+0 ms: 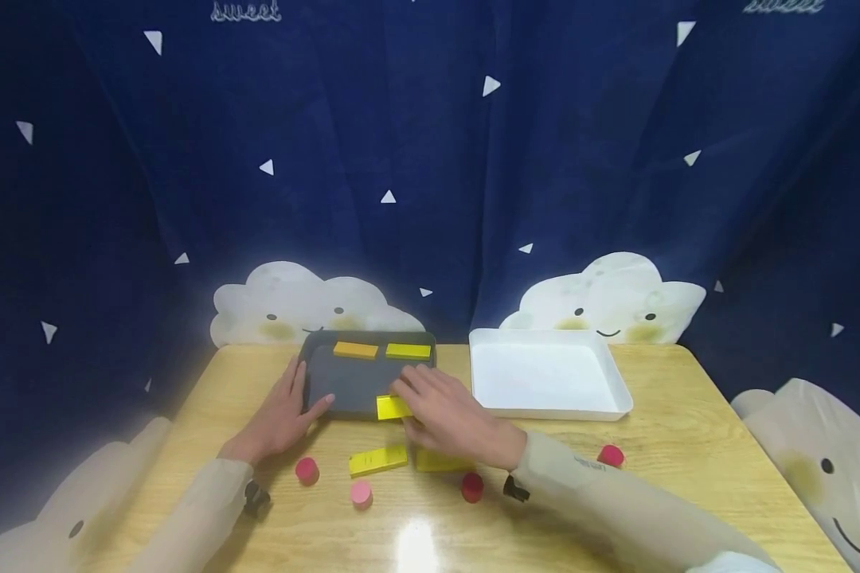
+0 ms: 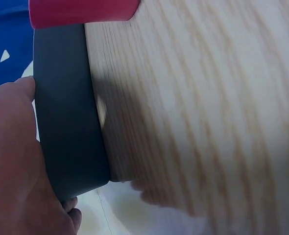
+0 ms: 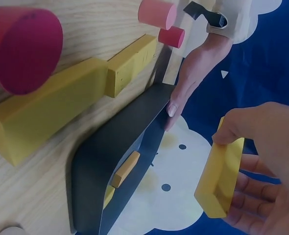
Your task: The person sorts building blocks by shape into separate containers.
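With thumb and fingers, my right hand (image 1: 447, 410) pinches a yellow rectangular block (image 3: 220, 171), raised over the front rim of a dark grey tray (image 1: 344, 386). My left hand (image 1: 283, 414) grips that tray at its front left corner, thumb over the front rim and fingers along the left side. Inside the tray, along its back wall, lie an orange block (image 1: 355, 350) and another yellow block (image 1: 408, 352). Two more yellow blocks lie end to end on the table before the tray, the left one (image 1: 377, 461) in plain sight and the right one (image 1: 440, 461) partly under my right hand.
A shallow white tray (image 1: 537, 382) stands right of the grey one. Short cylinders stand nearer me: a red-pink one (image 1: 306, 471), a light pink one (image 1: 361, 495), a dark red one (image 1: 472, 487) and a red one (image 1: 611, 456) beside my right sleeve. A blue curtain (image 1: 430, 143) hangs behind.
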`<state>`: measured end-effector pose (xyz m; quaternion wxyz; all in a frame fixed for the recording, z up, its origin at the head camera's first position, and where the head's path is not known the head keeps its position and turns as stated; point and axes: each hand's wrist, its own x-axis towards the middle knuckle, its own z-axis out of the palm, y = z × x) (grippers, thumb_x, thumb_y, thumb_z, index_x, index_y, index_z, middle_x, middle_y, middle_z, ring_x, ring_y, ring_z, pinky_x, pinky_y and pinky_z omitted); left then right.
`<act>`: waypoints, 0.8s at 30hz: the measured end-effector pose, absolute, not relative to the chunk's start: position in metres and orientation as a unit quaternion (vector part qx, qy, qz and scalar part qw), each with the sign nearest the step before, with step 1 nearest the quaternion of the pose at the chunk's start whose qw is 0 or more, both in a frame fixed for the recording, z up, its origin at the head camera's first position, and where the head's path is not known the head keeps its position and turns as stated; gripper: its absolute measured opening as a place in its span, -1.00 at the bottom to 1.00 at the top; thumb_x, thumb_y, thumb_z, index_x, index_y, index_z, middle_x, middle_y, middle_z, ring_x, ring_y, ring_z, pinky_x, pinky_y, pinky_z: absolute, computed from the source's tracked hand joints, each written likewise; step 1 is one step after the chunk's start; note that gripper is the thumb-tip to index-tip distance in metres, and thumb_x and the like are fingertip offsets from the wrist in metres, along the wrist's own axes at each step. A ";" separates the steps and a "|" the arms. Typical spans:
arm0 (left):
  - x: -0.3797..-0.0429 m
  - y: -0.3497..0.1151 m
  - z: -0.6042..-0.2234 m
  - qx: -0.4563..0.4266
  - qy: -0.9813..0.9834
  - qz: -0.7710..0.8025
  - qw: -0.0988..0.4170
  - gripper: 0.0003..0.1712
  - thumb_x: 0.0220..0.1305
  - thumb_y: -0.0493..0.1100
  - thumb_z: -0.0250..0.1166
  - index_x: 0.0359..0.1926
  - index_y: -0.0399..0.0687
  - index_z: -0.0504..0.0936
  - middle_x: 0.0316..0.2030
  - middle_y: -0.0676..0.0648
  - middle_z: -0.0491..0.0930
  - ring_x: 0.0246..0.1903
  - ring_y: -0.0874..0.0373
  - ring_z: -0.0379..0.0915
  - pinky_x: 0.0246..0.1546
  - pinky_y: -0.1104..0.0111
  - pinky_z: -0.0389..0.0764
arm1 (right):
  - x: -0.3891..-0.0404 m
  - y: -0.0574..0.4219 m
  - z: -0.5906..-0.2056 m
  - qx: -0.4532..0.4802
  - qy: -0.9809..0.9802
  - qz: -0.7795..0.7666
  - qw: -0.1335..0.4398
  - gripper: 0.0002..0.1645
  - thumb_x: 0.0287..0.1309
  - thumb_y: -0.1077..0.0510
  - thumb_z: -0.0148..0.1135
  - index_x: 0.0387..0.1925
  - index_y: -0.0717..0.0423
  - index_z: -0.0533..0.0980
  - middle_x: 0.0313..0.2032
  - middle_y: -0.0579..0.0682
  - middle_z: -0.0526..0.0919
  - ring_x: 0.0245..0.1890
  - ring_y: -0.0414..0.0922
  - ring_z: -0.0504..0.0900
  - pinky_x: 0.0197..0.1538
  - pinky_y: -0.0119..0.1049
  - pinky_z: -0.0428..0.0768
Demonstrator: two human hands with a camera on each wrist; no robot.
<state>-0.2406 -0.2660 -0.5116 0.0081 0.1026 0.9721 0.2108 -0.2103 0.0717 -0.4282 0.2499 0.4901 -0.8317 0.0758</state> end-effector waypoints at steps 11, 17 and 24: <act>-0.239 -0.264 -0.509 0.104 0.972 0.212 0.006 0.25 0.55 0.50 -0.01 0.68 -0.43 -0.21 0.69 -0.44 -0.31 0.65 -0.45 -0.26 0.61 -0.26 -0.04 | -0.225 0.063 -0.430 0.488 -0.836 0.066 0.241 -0.53 0.10 0.17 0.50 0.04 0.12 0.56 -0.11 -0.02 0.57 -0.16 -0.10 0.55 -0.09 -0.34 0.65; -0.241 -0.264 -0.507 0.106 0.971 0.214 0.004 0.25 0.56 0.49 0.00 0.68 -0.44 -0.21 0.69 -0.45 -0.32 0.65 -0.45 -0.27 0.61 -0.25 -0.04 | -0.234 0.054 -0.426 0.482 -0.846 0.059 0.218 -0.53 0.15 0.13 0.50 0.07 0.07 0.55 -0.04 -0.04 0.60 -0.07 -0.09 0.60 -0.01 -0.32 0.68; -0.240 -0.264 -0.511 0.105 0.971 0.214 0.005 0.25 0.57 0.48 0.00 0.67 -0.46 -0.22 0.69 -0.45 -0.32 0.65 -0.44 -0.28 0.61 -0.25 -0.04 | -0.245 0.035 -0.425 0.485 -0.853 0.053 0.187 -0.54 0.18 0.13 0.48 0.09 0.06 0.55 -0.07 -0.07 0.58 -0.17 -0.14 0.55 -0.18 -0.41 0.59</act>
